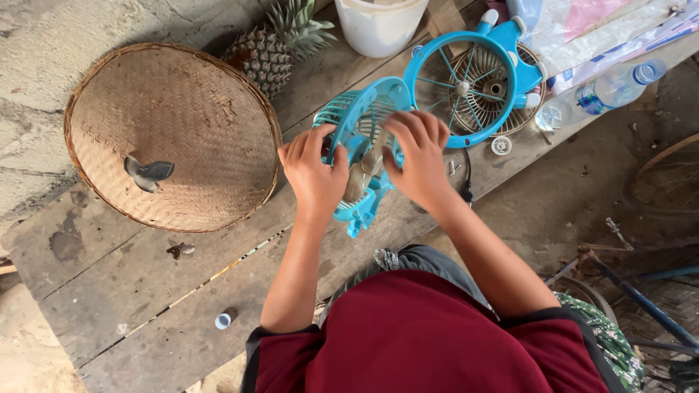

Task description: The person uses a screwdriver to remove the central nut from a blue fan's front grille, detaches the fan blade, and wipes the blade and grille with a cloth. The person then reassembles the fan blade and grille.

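My left hand (313,173) grips the left side of a small blue fan body (362,124), a round grille cage tilted on its edge above a wooden bench (131,269). My right hand (419,159) closes over its middle, fingers curled on the motor part, which is mostly hidden. Just behind it lies the other blue fan grille ring (466,84) with thin spokes, flat on the bench.
A large woven bamboo tray (171,135) holds a small grey fan blade (149,173). A pineapple (273,47), a white bucket (378,25), a plastic water bottle (604,91), a small cap (223,320) and small screws (501,145) lie around. Metal bars (641,298) stand at right.
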